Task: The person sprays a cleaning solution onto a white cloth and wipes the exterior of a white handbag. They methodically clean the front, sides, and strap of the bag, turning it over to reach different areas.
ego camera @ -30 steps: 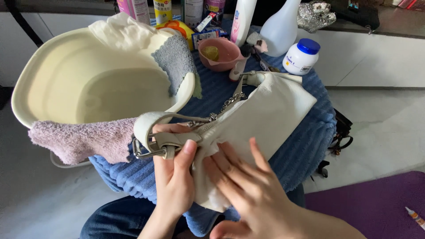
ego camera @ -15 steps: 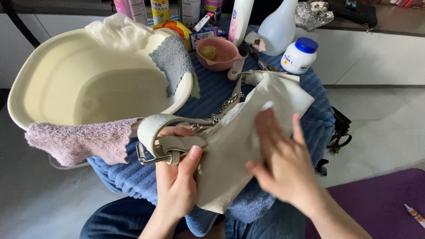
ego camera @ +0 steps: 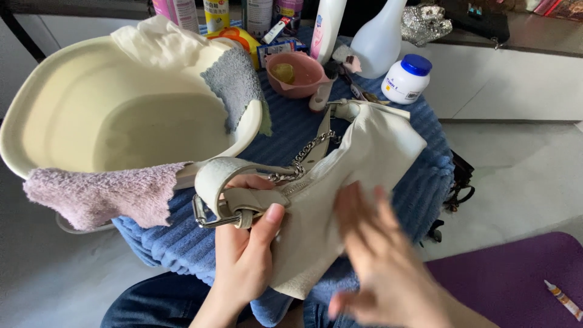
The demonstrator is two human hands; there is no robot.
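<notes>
Head view showed the left hand (ego camera: 246, 255) with its grip closed around the strap end of a cream handbag (ego camera: 340, 182), thumb pressed beside the metal buckle (ego camera: 212, 215). That handbag lay tilted across a blue ribbed towel (ego camera: 419, 182) on the tabletop. Motion-blurred, the right hand (ego camera: 379, 255) hovered over the bag's lower side, fingers spread wide and holding nothing. Just left sat a cream basin (ego camera: 54, 121), draped with a pink cloth (ego camera: 103, 194) and a grey cloth (ego camera: 234, 85). Behind stood a pink bowl (ego camera: 297, 76) and a blue-capped white jar (ego camera: 405, 79).

Left hand (ego camera: 243, 255): grips cream handbag (ego camera: 340, 182) at strap buckle
Right hand (ego camera: 382, 255): blurred, over bag
Basin (ego camera: 79, 109): cream, pink cloth (ego camera: 103, 194) on rim
</notes>
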